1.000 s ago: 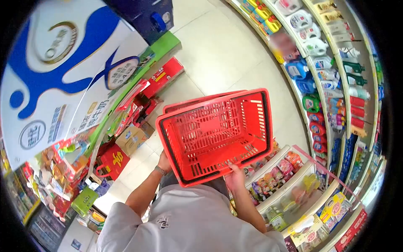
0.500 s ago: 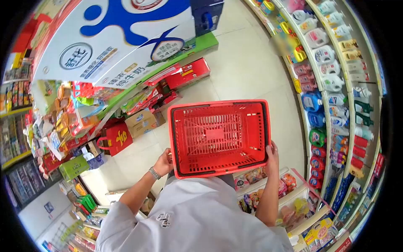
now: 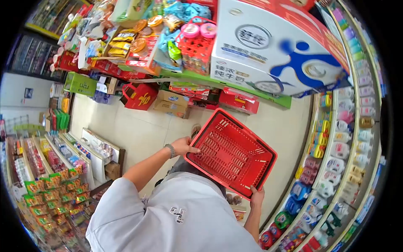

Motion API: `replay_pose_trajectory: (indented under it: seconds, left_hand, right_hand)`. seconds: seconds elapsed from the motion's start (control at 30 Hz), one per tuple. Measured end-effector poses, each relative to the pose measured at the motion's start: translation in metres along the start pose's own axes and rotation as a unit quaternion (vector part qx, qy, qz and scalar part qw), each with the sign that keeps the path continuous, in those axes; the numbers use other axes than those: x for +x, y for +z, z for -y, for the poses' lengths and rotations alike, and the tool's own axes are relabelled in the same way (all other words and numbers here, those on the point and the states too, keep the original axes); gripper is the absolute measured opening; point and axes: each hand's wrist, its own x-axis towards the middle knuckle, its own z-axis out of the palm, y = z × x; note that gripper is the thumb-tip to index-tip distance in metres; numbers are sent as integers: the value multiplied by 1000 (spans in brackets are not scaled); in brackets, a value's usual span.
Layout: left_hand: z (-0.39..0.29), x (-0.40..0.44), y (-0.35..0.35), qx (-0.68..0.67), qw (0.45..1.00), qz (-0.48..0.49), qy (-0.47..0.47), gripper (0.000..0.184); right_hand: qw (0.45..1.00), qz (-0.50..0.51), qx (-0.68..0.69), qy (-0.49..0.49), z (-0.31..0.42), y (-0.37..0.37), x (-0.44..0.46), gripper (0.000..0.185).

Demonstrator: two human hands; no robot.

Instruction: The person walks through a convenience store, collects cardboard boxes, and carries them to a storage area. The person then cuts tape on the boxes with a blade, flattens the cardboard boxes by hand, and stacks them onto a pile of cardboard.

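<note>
Head view: from where I stand, the basket (image 3: 233, 155) hangs tilted between both hands, its mouth upward. The left hand (image 3: 183, 147) pinches the left corner, thumb over the rim; the right hand (image 3: 257, 198) clasps the near right corner, its underside fingers hidden. Should either thumb slip, the basket could tip; swung wide, its far corner might knock the red box (image 3: 239, 101). Inside, only slotted plastic shows. Past the display's green edge (image 3: 275, 100), a box (image 3: 140, 65) carries yellow packets (image 3: 121, 44).

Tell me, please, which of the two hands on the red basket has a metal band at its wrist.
The left hand, at the left of the basket: a silvery band circles its wrist, while the right hand shows none.
</note>
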Motion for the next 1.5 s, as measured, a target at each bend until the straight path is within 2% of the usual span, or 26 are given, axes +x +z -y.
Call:
replay_pose_trajectory:
  seconds: [0.07, 0.13, 0.23, 0.33, 0.4, 0.47, 0.5, 0.53, 0.6, 0.7, 0.73, 0.8, 0.87, 0.93, 1.0, 1.07, 1.1, 1.13, 1.2, 1.27, 1.33, 1.4, 1.5]
  left_hand:
    - [-5, -3, -8, -38, 999, -25, 30, 58]
    - [-25, -16, -28, 80, 996, -10, 33, 53]
    - [38, 11, -42, 79, 995, -52, 44, 50]
    - [79, 15, -58, 17, 996, -76, 52, 57]
    - [66, -2, -67, -23, 998, -52, 22, 59]
    - [84, 0, -71, 7, 991, -134, 16, 55]
    - [112, 12, -66, -52, 986, -149, 44, 54]
    - [112, 5, -68, -52, 988, -136, 46, 54]
    - [96, -10, -68, -71, 979, -188, 31, 55]
    - [101, -6, -61, -125, 980, -155, 7, 60]
    - [117, -3, -54, -127, 980, -156, 5, 60]
    - [148, 13, -31, -25, 970, -243, -2, 67]
    - [139, -4, -14, -23, 971, -235, -27, 67]
    - [149, -14, 8, -107, 974, -202, -17, 64]
    - [152, -30, 35, -128, 967, -216, -41, 60]
    - [164, -43, 54, -102, 966, -219, -93, 57]
    - [178, -45, 66, -63, 966, -225, -111, 53]
    - [178, -51, 74, -69, 963, -231, -118, 53]
    - [178, -63, 90, -46, 958, -232, -159, 53]
    - [202, -63, 106, -47, 954, -253, -151, 53]
    - [193, -69, 111, -77, 947, -258, -173, 52]
    - [201, -67, 122, -96, 939, -275, -181, 52]
    - [200, -69, 132, -120, 933, -288, -178, 52]
  right_hand:
    - [999, -33, -5, 0, 4, 13, 1, 30]
    - [998, -59, -4, 6, 7, 27, 4, 26]
    - [999, -28, 9, 18, 9, 43, 18, 24]
    - [997, -8, 52, 58, 53, 87, 19, 23]
    - [1000, 8, -3, -4, 70, 105, 19, 24]
    - [990, 47, -127, -26, 64, 108, 39, 26]
    - [982, 70, -173, -8, 74, 118, 39, 28]
    - [984, 71, -165, -21, 68, 124, 46, 34]
    - [990, 114, -81, 8, 52, 130, 70, 42]
    - [989, 121, -87, 10, 56, 134, 98, 37]
    - [988, 129, -75, 28, 60, 132, 103, 35]
    - [991, 115, -55, 36, 53, 116, 122, 33]
    - [993, 103, -38, 46, 46, 97, 142, 32]
    - [997, 45, 28, 52, 39, 77, 169, 33]
    - [997, 64, 8, 47, 27, 49, 209, 34]
    - [998, 35, 25, 45, 30, 41, 240, 34]
    - [996, 55, 50, 39, 32, 39, 255, 32]
    - [997, 26, 41, 58, 37, 39, 268, 31]
    - [995, 39, 63, 62, 44, 43, 297, 19]
    - [994, 51, 87, 46, 54, 59, 324, 18]
    - [991, 61, 111, 30, 60, 73, 356, 18]
    - [986, 101, 132, 5, 67, 80, 397, 34]
    - [984, 137, 110, -21, 94, 98, 435, 34]
